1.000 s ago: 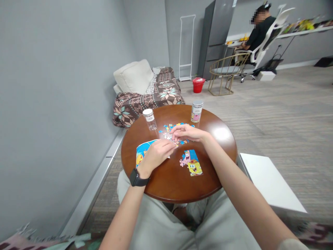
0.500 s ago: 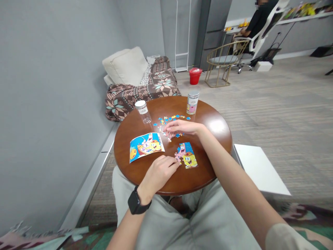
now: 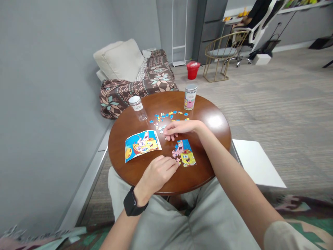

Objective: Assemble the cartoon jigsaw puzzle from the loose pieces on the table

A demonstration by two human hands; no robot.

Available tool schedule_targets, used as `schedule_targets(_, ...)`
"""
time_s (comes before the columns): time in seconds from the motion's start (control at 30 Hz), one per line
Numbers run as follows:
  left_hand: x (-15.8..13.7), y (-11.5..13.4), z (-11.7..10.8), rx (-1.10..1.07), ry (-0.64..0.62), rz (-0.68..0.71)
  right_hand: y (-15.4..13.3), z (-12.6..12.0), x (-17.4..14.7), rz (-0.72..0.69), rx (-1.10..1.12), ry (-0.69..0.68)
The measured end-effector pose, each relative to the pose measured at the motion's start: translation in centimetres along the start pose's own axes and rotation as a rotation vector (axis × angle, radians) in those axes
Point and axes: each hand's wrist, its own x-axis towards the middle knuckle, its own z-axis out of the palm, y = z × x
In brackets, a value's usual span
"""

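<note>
A partly joined jigsaw puzzle (image 3: 187, 158) of a yellow and a pink cartoon figure lies near the table's front. At its lower left edge rests my left hand (image 3: 160, 171), its fingers curled and pressed together with the tips on a small puzzle piece (image 3: 178, 160). Beyond the puzzle, my right hand (image 3: 179, 128) reaches down over the tabletop, fingers loosely bent and apart. Its fingertips are beside a loose piece (image 3: 165, 138), partly hidden by them. Several loose pieces (image 3: 167, 115) spread behind that hand. The printed reference picture (image 3: 143, 144) lies curled at left.
On the round wooden table (image 3: 208, 139) stand a clear jar (image 3: 140, 110) with a white lid and a printed canister (image 3: 190, 98). A couch (image 3: 156, 74), a red bin (image 3: 193, 70) and a wire chair (image 3: 221, 52) are beyond. A seated person (image 3: 251, 19) is at back right.
My right hand has lowered slightly, its fingers drawing in by the loose piece. The left hand stays at the puzzle's edge. The whole view has shifted slightly.
</note>
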Motion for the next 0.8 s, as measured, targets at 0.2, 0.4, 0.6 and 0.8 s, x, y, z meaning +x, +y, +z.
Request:
schedule_targets(0.2, 0.05, -0.07, 0.26, -0.010, -0.018, -0.034, 0.22, 0.07, 0.26, 0.044, -0.013, -0.005)
schedule_targets(0.4, 0.22, -0.18, 0.48, 0.036, 0.017, -0.002, 0.19, 0.16, 0.30, 0.063, -0.016, 0.010)
schedule_targets(0.6, 0.11, -0.39, 0.77, 0.101, -0.008, 0.000, 0.41, 0.02, 0.37, 0.060, -0.049, -0.026)
schedule_targets(0.8, -0.11, -0.48, 1.01, 0.109, -0.071, -0.005, 0.52, 0.02, 0.31, 0.064, -0.073, -0.033)
